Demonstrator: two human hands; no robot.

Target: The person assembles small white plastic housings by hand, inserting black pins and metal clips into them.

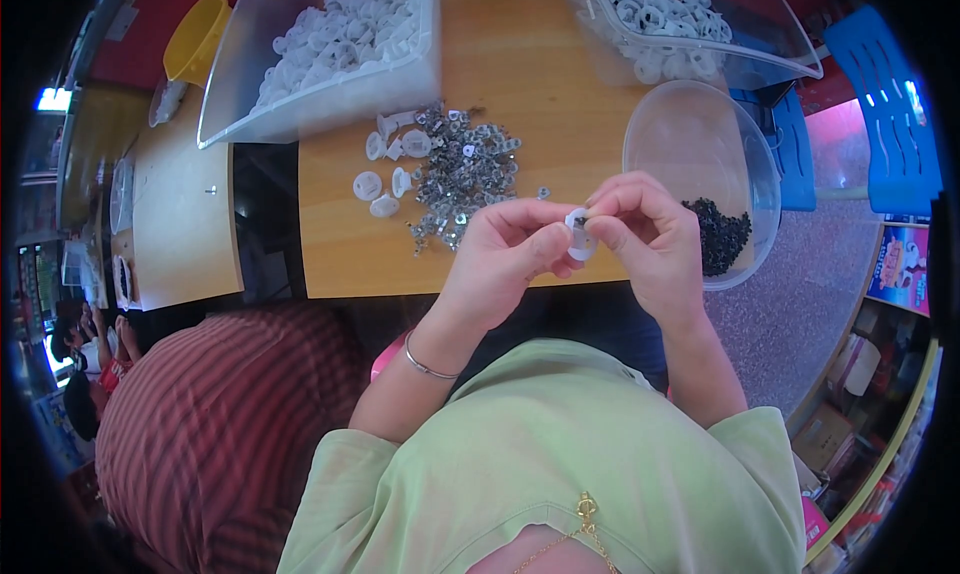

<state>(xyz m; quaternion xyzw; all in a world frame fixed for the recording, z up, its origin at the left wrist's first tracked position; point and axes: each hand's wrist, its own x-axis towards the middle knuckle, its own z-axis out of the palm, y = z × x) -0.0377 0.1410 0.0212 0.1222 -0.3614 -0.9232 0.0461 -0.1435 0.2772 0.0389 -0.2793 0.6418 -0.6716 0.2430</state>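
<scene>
- Our left hand (510,249) pinches a small round white plastic piece (580,236) with the thumb and bent fingers pressed on it.
- Our right hand (650,236) has its fingertips squeezed together on a tiny dark bit at the top of that same white piece.
- We hold the white piece up in the air, just over the near edge of the light brown wooden table (520,64).
- A thin silver bracelet (428,366) sits on our left wrist.
- Just right of our hands stands a clear round plastic bowl (690,134) with little black bits (718,234) inside.
- On the table past our left hand lies a pile of small shiny metal parts (462,179), with a few loose white plastic discs (385,179) beside it.
- Farther away are two clear plastic bins, one on the left (320,99) and one on the right (770,54), both full of white pieces.
</scene>
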